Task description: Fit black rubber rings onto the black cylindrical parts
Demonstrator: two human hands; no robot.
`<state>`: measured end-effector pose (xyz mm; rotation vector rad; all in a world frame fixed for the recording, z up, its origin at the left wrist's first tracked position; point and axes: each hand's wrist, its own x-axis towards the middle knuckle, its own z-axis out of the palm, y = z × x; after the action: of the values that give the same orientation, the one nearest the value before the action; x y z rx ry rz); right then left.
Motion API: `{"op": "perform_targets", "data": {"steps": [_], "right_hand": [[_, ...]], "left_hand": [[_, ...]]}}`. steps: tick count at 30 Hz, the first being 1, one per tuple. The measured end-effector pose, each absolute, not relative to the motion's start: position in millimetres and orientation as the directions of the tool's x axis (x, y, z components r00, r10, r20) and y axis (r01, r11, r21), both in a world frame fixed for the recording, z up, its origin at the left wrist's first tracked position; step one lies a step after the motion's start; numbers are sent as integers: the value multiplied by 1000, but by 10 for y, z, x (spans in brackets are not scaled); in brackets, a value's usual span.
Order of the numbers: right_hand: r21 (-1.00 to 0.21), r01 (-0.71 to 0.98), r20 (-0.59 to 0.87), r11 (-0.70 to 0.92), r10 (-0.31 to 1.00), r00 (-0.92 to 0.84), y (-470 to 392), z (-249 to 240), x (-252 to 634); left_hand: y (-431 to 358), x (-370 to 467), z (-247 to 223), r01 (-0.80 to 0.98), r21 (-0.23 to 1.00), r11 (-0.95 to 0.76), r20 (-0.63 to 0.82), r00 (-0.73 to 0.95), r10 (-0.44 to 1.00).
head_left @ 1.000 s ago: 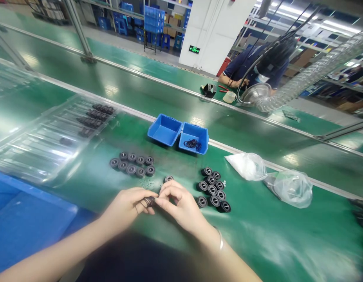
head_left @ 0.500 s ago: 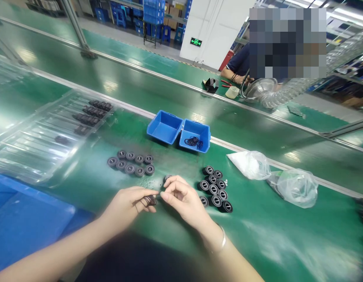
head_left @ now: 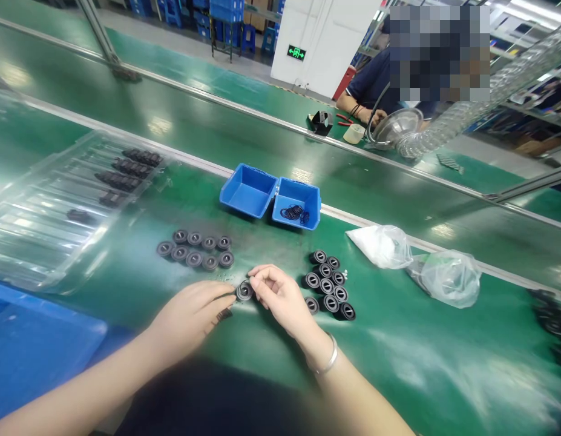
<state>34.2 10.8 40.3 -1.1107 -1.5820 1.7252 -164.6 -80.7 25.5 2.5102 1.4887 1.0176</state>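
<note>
A round black part (head_left: 244, 292) stands on the green mat between my two hands. My left hand (head_left: 187, 318) is closed around several thin black rubber rings (head_left: 224, 313), and its fingertips reach the left side of that part. Over the part's top edge a thin black rubber ring (head_left: 244, 281) appears, pinched between the thumb and forefinger of my right hand (head_left: 282, 300). Whether the ring is seated on the part I cannot tell. Left of centre are two rows of similar black parts (head_left: 194, 259). More black parts (head_left: 326, 286) are grouped beside my right hand.
Two blue bins stand behind my hands, the left one (head_left: 248, 190) and the right one (head_left: 296, 201) with black rings inside. A clear plastic tray (head_left: 57, 266) with dark parts lies left. Plastic bags (head_left: 455, 280) are at right. Across the bench, a co-worker's hand (head_left: 377, 117) is near a transparent hose.
My hands have come to the round black part, which was partly hidden behind my right hand. The rubber ring is now at its top. The whole view has shifted slightly.
</note>
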Motion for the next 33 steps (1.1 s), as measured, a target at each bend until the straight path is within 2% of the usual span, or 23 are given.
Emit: {"op": "perform_targets", "data": {"steps": [4, 10, 15, 18, 22, 25, 28, 33], "right_hand": [[-971, 100, -236, -218, 801, -549, 104, 396, 345], [-982, 159, -172, -102, 832, -527, 106, 300, 327], [-984, 155, -157, -88, 838, -522, 99, 292, 318], [-970, 166, -240, -178, 811, -533, 85, 290, 330], [-903, 150, -404, -403, 675, -617, 90, 284, 333], [-849, 162, -479, -503, 601, -640, 128, 299, 314], [-812, 167, -521, -560, 566, -638, 176, 320, 299], [-769, 42, -510, -638, 573, -641, 199, 306, 314]], "left_hand": [[-821, -1684, 225, 764, 358, -537, 533, 305, 789], [-775, -1683, 386, 733, 291, -615, 567, 386, 728], [-803, -1622, 341, 681, 196, -706, 541, 525, 657], [-820, -1584, 302, 689, 144, -710, 508, 564, 651], [-826, -1532, 321, 708, 123, -695, 484, 569, 665], [-841, -1487, 333, 717, 129, -685, 478, 560, 676], [-859, -1459, 322, 722, 135, -679, 479, 552, 682], [-850, -1462, 286, 715, 131, -687, 464, 568, 680]]}}
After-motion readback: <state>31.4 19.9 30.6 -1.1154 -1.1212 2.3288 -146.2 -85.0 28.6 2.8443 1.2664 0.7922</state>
